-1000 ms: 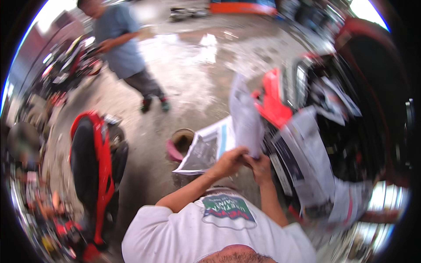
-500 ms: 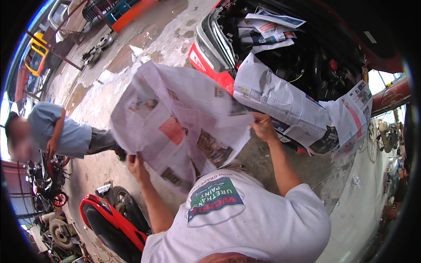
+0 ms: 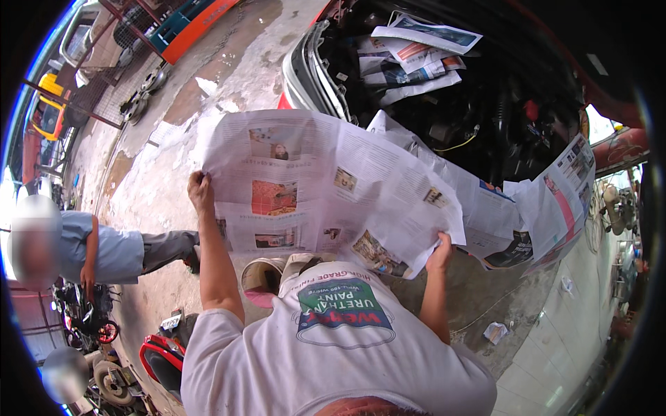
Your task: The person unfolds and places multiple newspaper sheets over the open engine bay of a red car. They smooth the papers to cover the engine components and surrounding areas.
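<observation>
Left hand point(image 3: 202, 192): fingers pinching the left edge of a newspaper sheet point(image 3: 312, 184) | right hand point(image 3: 439, 254): fingers gripping its lower right corner | sheet held open in mid-air beside the engine bay point(image 3: 503, 135) | draped papers point(image 3: 548, 215) already along the bay's edge — this one, I'd judge, spread but not yet laid

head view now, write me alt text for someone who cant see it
The camera wearer holds an open newspaper sheet spread between left-hand grip and right-hand grip. Beyond its right side, more newspaper drapes over the edge of an open engine bay. Another person in a blue shirt appears at left.
</observation>
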`<act>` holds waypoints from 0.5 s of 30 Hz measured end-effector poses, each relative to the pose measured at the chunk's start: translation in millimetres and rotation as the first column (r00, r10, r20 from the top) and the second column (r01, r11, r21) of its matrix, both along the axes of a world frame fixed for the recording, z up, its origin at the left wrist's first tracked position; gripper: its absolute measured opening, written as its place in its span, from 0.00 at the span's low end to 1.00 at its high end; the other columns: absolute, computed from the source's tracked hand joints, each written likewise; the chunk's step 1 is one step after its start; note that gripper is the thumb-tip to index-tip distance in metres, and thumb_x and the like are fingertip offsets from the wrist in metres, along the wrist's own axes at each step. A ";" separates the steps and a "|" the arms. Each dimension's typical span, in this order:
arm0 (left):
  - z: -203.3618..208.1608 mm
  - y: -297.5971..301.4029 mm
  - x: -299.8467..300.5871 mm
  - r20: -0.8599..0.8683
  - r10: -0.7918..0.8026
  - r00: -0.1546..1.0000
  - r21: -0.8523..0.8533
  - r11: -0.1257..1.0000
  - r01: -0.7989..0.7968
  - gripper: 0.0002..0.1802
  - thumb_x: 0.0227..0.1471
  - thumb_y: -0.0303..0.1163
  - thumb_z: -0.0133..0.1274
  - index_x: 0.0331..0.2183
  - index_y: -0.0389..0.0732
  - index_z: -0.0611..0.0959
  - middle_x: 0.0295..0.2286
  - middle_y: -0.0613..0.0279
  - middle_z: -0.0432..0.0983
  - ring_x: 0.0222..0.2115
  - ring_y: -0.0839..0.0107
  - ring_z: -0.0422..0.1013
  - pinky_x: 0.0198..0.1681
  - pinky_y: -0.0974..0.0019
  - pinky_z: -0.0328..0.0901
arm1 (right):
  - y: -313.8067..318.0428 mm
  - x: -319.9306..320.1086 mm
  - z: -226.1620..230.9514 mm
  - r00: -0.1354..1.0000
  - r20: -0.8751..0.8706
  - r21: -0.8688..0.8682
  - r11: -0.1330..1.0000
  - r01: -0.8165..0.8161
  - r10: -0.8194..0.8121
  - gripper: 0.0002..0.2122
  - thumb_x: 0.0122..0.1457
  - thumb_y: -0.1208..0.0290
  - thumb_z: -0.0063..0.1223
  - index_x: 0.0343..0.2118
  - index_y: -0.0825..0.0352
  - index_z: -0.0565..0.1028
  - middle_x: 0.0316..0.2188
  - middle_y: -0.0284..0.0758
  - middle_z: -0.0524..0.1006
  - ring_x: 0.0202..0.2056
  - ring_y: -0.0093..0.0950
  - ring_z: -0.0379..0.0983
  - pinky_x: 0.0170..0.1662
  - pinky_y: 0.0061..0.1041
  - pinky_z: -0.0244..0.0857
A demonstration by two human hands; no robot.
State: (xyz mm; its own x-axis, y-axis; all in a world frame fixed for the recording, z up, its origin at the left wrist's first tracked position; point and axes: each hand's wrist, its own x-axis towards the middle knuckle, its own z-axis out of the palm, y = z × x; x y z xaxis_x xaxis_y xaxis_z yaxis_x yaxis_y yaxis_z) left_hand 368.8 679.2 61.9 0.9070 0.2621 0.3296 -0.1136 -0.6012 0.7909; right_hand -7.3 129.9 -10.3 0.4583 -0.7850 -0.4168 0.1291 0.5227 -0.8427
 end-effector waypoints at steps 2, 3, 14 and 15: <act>-5.0 -29.2 41.7 -0.006 -0.040 0.999 0.119 0.992 0.040 0.12 0.53 0.31 0.58 0.38 0.34 0.83 0.29 0.56 0.78 0.31 0.68 0.73 0.39 0.65 0.67 | -4.7 4.0 -6.3 0.990 0.004 0.025 0.990 0.138 -0.138 0.27 0.61 0.57 0.56 0.58 0.69 0.72 0.56 0.37 0.74 0.56 0.35 0.69 0.62 0.35 0.60; -8.3 -49.8 61.5 -0.028 -0.081 0.996 0.078 0.994 0.083 0.12 0.53 0.31 0.59 0.38 0.35 0.83 0.29 0.55 0.79 0.31 0.65 0.74 0.39 0.63 0.68 | -5.1 6.2 -6.9 0.977 0.001 0.037 0.976 0.215 -0.215 0.29 0.62 0.54 0.55 0.60 0.69 0.71 0.57 0.37 0.73 0.57 0.36 0.68 0.63 0.36 0.59; -28.4 -218.9 263.6 -0.063 -0.313 0.948 0.075 0.945 0.317 0.10 0.54 0.33 0.59 0.37 0.39 0.85 0.32 0.53 0.84 0.34 0.57 0.80 0.42 0.57 0.71 | -4.7 71.0 2.8 0.508 -0.483 -0.551 0.699 0.457 -0.713 0.34 0.68 0.42 0.47 0.52 0.78 0.77 0.50 0.56 0.78 0.49 0.46 0.77 0.55 0.40 0.68; -23.6 -239.9 271.6 -0.046 -0.331 0.942 0.039 0.942 0.333 0.10 0.54 0.32 0.59 0.37 0.39 0.85 0.32 0.53 0.84 0.35 0.56 0.80 0.43 0.57 0.71 | -7.7 72.3 -0.6 0.468 -0.474 -0.591 0.663 0.459 -0.746 0.32 0.69 0.44 0.47 0.51 0.77 0.78 0.49 0.56 0.79 0.48 0.46 0.77 0.53 0.40 0.69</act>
State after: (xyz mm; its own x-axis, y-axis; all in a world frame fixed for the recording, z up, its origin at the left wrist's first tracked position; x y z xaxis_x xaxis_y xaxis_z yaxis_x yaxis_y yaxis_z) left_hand 640.4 439.2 38.3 0.9523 -0.0706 0.2970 -0.2828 -0.5701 0.7714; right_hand 65.0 122.2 -10.9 -0.4605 -0.8873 -0.0248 -0.3364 0.2003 -0.9202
